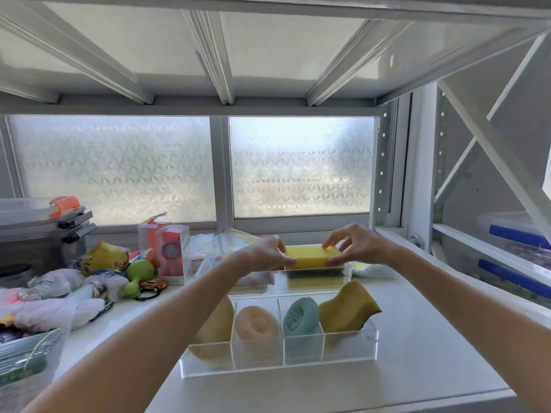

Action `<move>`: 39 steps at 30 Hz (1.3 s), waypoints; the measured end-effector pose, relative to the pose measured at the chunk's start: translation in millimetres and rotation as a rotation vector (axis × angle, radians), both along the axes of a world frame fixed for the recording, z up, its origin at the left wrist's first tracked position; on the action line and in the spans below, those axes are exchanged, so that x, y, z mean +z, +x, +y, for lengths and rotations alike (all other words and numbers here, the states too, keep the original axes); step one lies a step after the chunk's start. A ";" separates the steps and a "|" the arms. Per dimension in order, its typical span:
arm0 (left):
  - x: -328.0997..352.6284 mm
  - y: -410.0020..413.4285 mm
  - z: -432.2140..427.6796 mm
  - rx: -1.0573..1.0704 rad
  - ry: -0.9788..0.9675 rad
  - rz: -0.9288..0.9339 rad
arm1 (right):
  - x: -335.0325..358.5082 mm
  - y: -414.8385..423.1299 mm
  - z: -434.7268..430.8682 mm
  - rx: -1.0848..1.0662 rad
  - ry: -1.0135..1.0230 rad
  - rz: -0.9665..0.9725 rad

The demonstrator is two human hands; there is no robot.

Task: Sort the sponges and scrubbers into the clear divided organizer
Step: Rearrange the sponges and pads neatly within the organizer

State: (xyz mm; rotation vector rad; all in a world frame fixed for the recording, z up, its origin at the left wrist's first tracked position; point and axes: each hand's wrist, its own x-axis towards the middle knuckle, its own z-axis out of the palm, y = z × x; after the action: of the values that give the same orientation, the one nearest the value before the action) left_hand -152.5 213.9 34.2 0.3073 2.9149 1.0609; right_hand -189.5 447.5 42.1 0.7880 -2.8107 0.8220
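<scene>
Hands meet over the far side of a clear divided organizer [351,347] that sits on a white shelf [417,368]. Between them is a yellow rectangular sponge [310,257], held level just above the organizer's long back compartment. The left hand [262,253] clamps the sponge's left end with thumb and fingers, and the right hand [354,244] pinches its right end, fingertips on the top edge and thumb below.

Along the organizer's near row, four compartments are filled. From left to right they hold a yellow mesh scrubber [217,326], a peach round scrubber [257,323], a teal round scrubber [301,315] and a wavy yellow sponge [348,308] with a dark underside, which stands tilted and pokes above the wall.

To the left on the shelf lies a clutter of toys and packets, among them a green plastic toy [135,278] and a small clear box [173,251] with a red item inside. Frosted patterned windows [301,165] run behind the shelf.
</scene>
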 end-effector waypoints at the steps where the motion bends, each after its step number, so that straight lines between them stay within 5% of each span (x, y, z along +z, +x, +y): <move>1: -0.5 0.6 -0.8 -0.006 0.037 -0.006 | -0.5 0.2 -0.2 0.003 -0.006 0.006; 7: 2.9 1.8 -6.8 -0.080 0.008 -0.009 | -3.1 -2.6 0.1 0.020 0.027 0.042; 11: 14.9 5.9 -22.7 -0.068 -0.221 0.230 | -1.1 -4.1 -2.6 0.028 0.057 0.039; 16: -4.1 7.0 -35.6 -0.131 -0.259 0.075 | -5.2 -1.0 -6.1 0.010 0.082 0.047; 22: -5.2 3.6 -42.4 -0.129 -0.368 0.147 | -11.1 2.2 -5.4 0.005 0.114 0.087; 36: -5.5 0.1 -57.6 -0.095 0.095 0.039 | -18.3 4.3 -4.5 -0.026 0.094 0.145; 39: 8.2 -1.4 -74.0 -0.029 -0.001 0.152 | -19.2 2.4 -4.9 -0.024 0.095 0.140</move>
State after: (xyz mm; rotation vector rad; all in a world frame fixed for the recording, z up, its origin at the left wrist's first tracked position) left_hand -153.8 139.9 42.4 0.4484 3.0326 1.0768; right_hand -187.1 442.6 22.9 0.7903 -2.7458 0.6087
